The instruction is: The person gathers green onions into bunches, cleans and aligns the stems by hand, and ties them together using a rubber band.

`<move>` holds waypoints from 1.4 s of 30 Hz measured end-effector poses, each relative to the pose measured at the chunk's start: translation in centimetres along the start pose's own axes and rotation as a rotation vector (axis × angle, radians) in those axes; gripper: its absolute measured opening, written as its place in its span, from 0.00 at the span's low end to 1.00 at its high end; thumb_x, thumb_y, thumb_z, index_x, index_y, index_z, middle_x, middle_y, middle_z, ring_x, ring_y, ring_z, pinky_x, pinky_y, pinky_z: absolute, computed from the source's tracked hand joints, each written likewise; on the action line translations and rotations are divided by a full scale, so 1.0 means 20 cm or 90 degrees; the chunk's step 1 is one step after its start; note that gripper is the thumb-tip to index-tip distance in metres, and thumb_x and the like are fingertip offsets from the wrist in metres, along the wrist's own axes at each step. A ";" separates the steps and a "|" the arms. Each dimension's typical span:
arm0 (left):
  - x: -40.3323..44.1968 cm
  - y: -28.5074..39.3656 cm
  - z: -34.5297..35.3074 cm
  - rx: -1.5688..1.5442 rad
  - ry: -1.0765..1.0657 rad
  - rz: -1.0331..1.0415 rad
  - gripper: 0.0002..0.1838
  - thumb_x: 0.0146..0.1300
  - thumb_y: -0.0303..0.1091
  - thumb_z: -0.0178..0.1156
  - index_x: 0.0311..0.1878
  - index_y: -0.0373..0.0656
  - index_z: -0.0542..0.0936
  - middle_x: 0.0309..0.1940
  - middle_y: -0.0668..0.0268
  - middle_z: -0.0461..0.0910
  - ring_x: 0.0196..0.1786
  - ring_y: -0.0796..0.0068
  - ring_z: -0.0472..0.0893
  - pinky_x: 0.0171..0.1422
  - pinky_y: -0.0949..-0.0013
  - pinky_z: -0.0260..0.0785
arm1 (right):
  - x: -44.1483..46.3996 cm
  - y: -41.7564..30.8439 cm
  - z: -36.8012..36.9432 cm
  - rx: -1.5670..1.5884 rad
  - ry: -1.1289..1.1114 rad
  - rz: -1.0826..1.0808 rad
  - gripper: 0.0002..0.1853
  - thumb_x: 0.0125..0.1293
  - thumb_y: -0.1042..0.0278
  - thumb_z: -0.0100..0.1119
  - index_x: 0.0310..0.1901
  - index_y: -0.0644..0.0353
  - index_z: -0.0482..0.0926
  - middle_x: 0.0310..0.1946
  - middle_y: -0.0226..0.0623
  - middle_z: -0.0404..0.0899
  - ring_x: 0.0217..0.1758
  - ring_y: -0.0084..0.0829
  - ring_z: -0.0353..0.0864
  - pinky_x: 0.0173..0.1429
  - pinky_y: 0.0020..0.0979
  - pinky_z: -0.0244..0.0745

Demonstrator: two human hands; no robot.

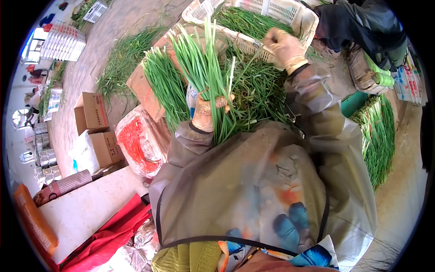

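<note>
My left hand, in a thin pale glove, is closed around an upright bunch of garlic chives, leaves fanning upward above the fist. My right hand, gloved too, is raised over the near side of a white plastic crate. Its fingers are curled together, and what they hold, if anything, is too small to tell. Another bunch of chives lies just left of my left hand. Loose green leaves are heaped between my hands, below the crate.
Red ties lie on a wrapped pack at left, near cardboard boxes. Scattered leaves cover part of the floor. Bundled chives stand at right. A person in dark clothing is at upper right.
</note>
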State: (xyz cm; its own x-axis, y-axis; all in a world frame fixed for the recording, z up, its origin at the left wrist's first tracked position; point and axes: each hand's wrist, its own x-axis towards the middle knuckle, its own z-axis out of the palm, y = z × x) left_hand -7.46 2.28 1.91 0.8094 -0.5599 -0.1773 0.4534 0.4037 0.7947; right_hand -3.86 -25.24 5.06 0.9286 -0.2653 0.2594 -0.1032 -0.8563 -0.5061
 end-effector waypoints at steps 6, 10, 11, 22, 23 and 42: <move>-0.02 0.01 0.00 0.014 0.035 0.016 0.14 0.49 0.24 0.65 0.41 0.36 0.77 0.31 0.58 0.81 0.26 0.74 0.78 0.26 0.76 0.71 | -0.10 0.02 0.04 -0.022 -0.100 -0.037 0.08 0.57 0.69 0.61 0.40 0.54 0.80 0.32 0.37 0.80 0.37 0.30 0.79 0.42 0.28 0.75; 0.00 -0.03 0.01 -0.002 0.035 -0.019 0.14 0.50 0.24 0.65 0.41 0.37 0.77 0.32 0.59 0.81 0.26 0.75 0.78 0.26 0.78 0.71 | -0.32 -0.35 0.11 0.492 -0.310 -0.051 0.14 0.58 0.58 0.61 0.34 0.62 0.77 0.25 0.37 0.78 0.26 0.28 0.75 0.35 0.28 0.70; 0.00 -0.03 0.02 -0.019 0.040 -0.021 0.14 0.50 0.24 0.65 0.41 0.37 0.77 0.32 0.60 0.81 0.25 0.76 0.78 0.27 0.78 0.70 | -0.33 -0.36 0.17 0.549 -0.347 -0.006 0.13 0.57 0.59 0.61 0.34 0.61 0.77 0.24 0.39 0.77 0.27 0.31 0.75 0.35 0.30 0.70; 0.02 -0.02 0.01 -0.006 0.039 0.085 0.12 0.48 0.23 0.65 0.37 0.36 0.77 0.26 0.64 0.78 0.25 0.73 0.77 0.26 0.75 0.71 | -0.34 -0.43 -0.01 0.144 -0.297 -0.146 0.12 0.56 0.57 0.58 0.30 0.57 0.75 0.26 0.40 0.76 0.31 0.42 0.76 0.36 0.38 0.69; 0.01 0.00 0.01 0.031 0.063 0.061 0.12 0.47 0.23 0.66 0.37 0.37 0.77 0.27 0.64 0.78 0.26 0.73 0.77 0.26 0.76 0.71 | -0.33 -0.42 -0.03 0.159 -0.332 -0.131 0.11 0.55 0.57 0.59 0.29 0.57 0.75 0.25 0.39 0.76 0.31 0.42 0.76 0.35 0.38 0.69; 0.04 -0.03 -0.29 -0.184 -0.431 -0.022 0.16 0.51 0.25 0.64 0.42 0.45 0.70 0.29 0.65 0.76 0.19 0.77 0.71 0.20 0.73 0.60 | -0.34 -0.28 0.07 0.966 -0.564 0.324 0.18 0.67 0.55 0.48 0.53 0.55 0.72 0.14 0.18 0.57 0.12 0.12 0.50 0.15 0.19 0.46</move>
State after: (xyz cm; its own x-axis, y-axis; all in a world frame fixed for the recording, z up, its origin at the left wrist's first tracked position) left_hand -4.82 5.80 -2.11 0.4278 -0.8620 0.2718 0.6306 0.5001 0.5935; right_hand -9.05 -18.05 4.93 0.8595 0.3760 -0.3461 -0.4963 0.4527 -0.7408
